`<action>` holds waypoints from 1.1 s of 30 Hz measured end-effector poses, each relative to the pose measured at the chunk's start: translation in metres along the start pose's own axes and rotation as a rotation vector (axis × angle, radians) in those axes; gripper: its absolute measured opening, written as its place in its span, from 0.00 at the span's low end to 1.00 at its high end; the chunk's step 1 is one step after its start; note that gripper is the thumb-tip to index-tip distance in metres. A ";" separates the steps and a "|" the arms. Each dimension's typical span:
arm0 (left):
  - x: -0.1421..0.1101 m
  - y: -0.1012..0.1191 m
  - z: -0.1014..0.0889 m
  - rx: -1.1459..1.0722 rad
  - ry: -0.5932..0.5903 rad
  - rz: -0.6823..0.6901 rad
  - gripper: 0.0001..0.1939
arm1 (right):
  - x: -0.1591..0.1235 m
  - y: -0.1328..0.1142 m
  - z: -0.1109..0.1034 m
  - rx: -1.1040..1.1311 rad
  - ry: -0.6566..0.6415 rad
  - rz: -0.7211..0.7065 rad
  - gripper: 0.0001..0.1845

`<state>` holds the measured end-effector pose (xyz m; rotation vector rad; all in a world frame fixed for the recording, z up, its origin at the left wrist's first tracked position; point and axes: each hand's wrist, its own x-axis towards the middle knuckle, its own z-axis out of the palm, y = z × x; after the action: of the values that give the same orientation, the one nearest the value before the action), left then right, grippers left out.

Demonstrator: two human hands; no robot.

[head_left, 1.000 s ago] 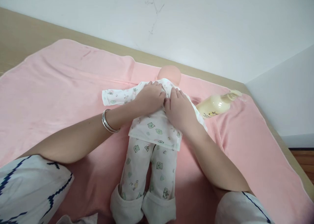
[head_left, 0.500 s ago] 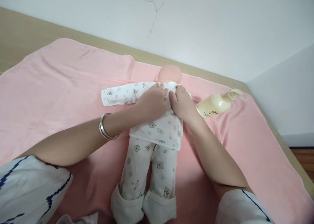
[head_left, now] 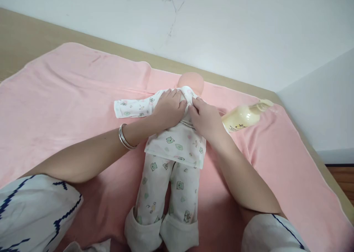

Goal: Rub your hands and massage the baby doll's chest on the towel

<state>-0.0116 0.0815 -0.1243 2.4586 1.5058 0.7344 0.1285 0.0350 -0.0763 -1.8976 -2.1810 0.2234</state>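
The left hand rests with fingers extended on the doll's printed shirt; the right hand's fingers bend there, grip unclear.

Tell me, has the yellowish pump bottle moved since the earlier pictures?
No: judged against the wall behind it, the pump bottle lies in the same spot on the pink blanket, with no visible shift.

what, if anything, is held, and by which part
The left hand and right hand lie high on the shirt; whether either grips it cannot be told.
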 end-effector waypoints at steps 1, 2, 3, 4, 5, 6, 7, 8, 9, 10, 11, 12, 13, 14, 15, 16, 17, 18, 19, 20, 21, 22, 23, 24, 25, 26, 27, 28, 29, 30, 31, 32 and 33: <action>0.000 0.001 0.001 -0.021 0.009 -0.020 0.25 | 0.005 0.004 0.002 0.022 0.020 0.011 0.19; 0.000 0.001 0.001 -0.029 0.012 -0.026 0.25 | 0.009 0.007 0.005 0.027 0.052 0.015 0.20; 0.000 0.001 0.002 -0.028 0.013 -0.026 0.25 | 0.012 0.010 0.010 0.020 0.086 0.011 0.21; 0.000 0.002 0.001 -0.023 0.013 -0.026 0.26 | 0.014 0.012 0.014 0.008 0.112 0.004 0.22; -0.001 0.002 0.001 -0.017 0.013 -0.025 0.26 | 0.015 0.014 0.018 -0.003 0.130 -0.005 0.23; -0.001 0.003 0.000 -0.010 0.014 -0.021 0.26 | 0.016 0.015 0.022 -0.008 0.137 -0.018 0.24; -0.003 0.004 -0.002 -0.003 0.015 -0.016 0.26 | 0.015 0.016 0.024 -0.011 0.136 -0.032 0.24; -0.005 0.006 -0.004 0.003 0.017 -0.008 0.25 | 0.015 0.017 0.025 -0.014 0.130 -0.042 0.25; -0.007 0.009 -0.007 0.008 0.018 0.000 0.24 | 0.015 0.018 0.024 -0.018 0.119 -0.049 0.25; -0.010 0.012 -0.010 0.010 0.016 0.009 0.24 | 0.014 0.019 0.023 -0.020 0.108 -0.054 0.25; -0.013 0.015 -0.013 0.009 0.010 0.019 0.23 | 0.014 0.020 0.021 -0.020 0.093 -0.059 0.25; -0.015 0.019 -0.016 0.005 0.001 0.027 0.22 | 0.014 0.021 0.018 -0.017 0.077 -0.064 0.26; -0.018 0.022 -0.019 0.000 -0.012 0.035 0.21 | 0.014 0.021 0.016 -0.014 0.060 -0.070 0.26; -0.019 0.024 -0.022 -0.008 -0.027 0.044 0.21 | 0.014 0.022 0.013 -0.013 0.044 -0.076 0.26; -0.019 0.025 -0.025 -0.020 -0.042 0.051 0.19 | 0.014 0.022 0.010 -0.016 0.029 -0.082 0.26; -0.018 0.026 -0.027 -0.036 -0.054 0.056 0.18 | 0.013 0.021 0.008 -0.024 0.017 -0.089 0.26; -0.017 0.025 -0.030 -0.055 -0.063 0.059 0.16 | 0.011 0.020 0.007 -0.035 0.007 -0.102 0.26; -0.014 0.023 -0.032 -0.076 -0.072 0.057 0.15 | 0.008 0.018 0.005 -0.049 0.002 -0.118 0.26; -0.011 0.020 -0.034 -0.099 -0.078 0.044 0.14 | 0.005 0.015 0.004 -0.067 0.003 -0.137 0.26; -0.007 0.017 -0.036 -0.117 -0.088 0.022 0.14 | 0.001 0.011 0.004 -0.089 0.008 -0.156 0.26; -0.003 0.014 -0.036 -0.126 -0.103 -0.002 0.14 | -0.004 0.008 0.003 -0.114 0.015 -0.171 0.26; 0.001 0.010 -0.036 -0.125 -0.118 -0.027 0.14 | -0.008 0.004 0.003 -0.139 0.024 -0.180 0.26; 0.004 0.006 -0.034 -0.114 -0.131 -0.049 0.14 | -0.011 0.000 0.002 -0.159 0.032 -0.181 0.26; 0.006 0.002 -0.032 -0.095 -0.137 -0.057 0.15 | -0.014 -0.003 0.001 -0.170 0.039 -0.174 0.26; 0.007 -0.001 -0.028 -0.062 -0.133 -0.042 0.15 | -0.016 -0.006 0.000 -0.168 0.041 -0.155 0.26; 0.008 -0.003 -0.024 -0.016 -0.122 -0.005 0.16 | -0.016 -0.008 -0.001 -0.150 0.037 -0.122 0.24; 0.007 -0.005 -0.020 0.039 -0.108 0.048 0.18 | -0.015 -0.008 -0.002 -0.119 0.032 -0.076 0.22; 0.004 -0.006 -0.017 0.096 -0.095 0.107 0.19 | -0.013 -0.008 -0.003 -0.077 0.027 -0.024 0.20; 0.001 -0.005 -0.014 0.145 -0.085 0.164 0.20 | -0.009 -0.006 -0.003 -0.027 0.024 0.021 0.18; -0.003 -0.003 -0.013 0.178 -0.075 0.201 0.21 | -0.005 -0.002 -0.002 0.025 0.027 0.052 0.18; -0.007 0.000 -0.014 0.186 -0.064 0.212 0.22 | 0.001 0.002 0.000 0.071 0.035 0.064 0.18; -0.011 0.004 -0.015 0.173 -0.054 0.203 0.23 | 0.006 0.007 0.003 0.103 0.046 0.058 0.19; -0.015 0.009 -0.017 0.147 -0.046 0.184 0.22 | 0.011 0.012 0.006 0.122 0.058 0.041 0.20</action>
<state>-0.0184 0.0621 -0.1109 2.7314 1.3773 0.6107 0.1371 0.0483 -0.0848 -1.8598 -2.0439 0.2973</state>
